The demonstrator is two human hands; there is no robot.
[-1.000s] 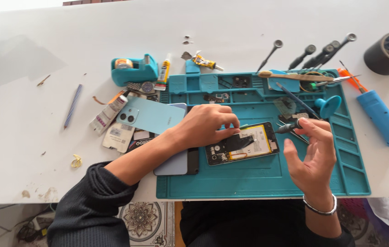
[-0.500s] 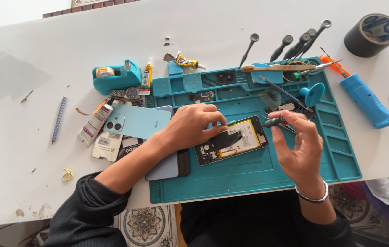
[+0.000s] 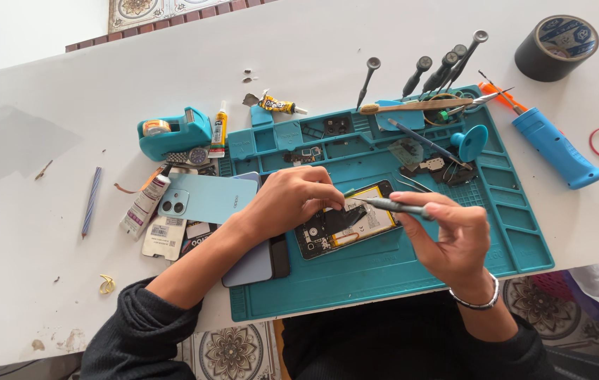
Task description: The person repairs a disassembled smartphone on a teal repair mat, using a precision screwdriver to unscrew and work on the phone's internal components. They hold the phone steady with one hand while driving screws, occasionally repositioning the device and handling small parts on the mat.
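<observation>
A person seated at a white worktable (image 3: 46,267) bends over an opened smartphone (image 3: 338,225), its back removed and yellow-labelled battery exposed, lying near the centre of a teal silicone repair mat (image 3: 398,281). The left hand (image 3: 292,200), at the phone's 10 o'clock, rests on its upper left corner with fingers curled down and pressing on the frame. The right hand (image 3: 450,236), at the phone's 3 o'clock, pinches a slim grey precision screwdriver (image 3: 387,205) between thumb and fingers, the tool lying almost level with its tip over the phone's top edge, just beside the left fingertips. A light blue phone back cover (image 3: 204,198) lies at 9 o'clock, overlapping the mat's left edge. At 12 o'clock, spare screwdrivers (image 3: 447,67) lean over the mat's far rim, with a small glue tube (image 3: 277,105) beside them. A teal tape dispenser (image 3: 173,134) sits at 10 o'clock, a blue electric screwdriver (image 3: 556,148) at 2 o'clock, and a black tape roll (image 3: 556,46) beyond it.
</observation>
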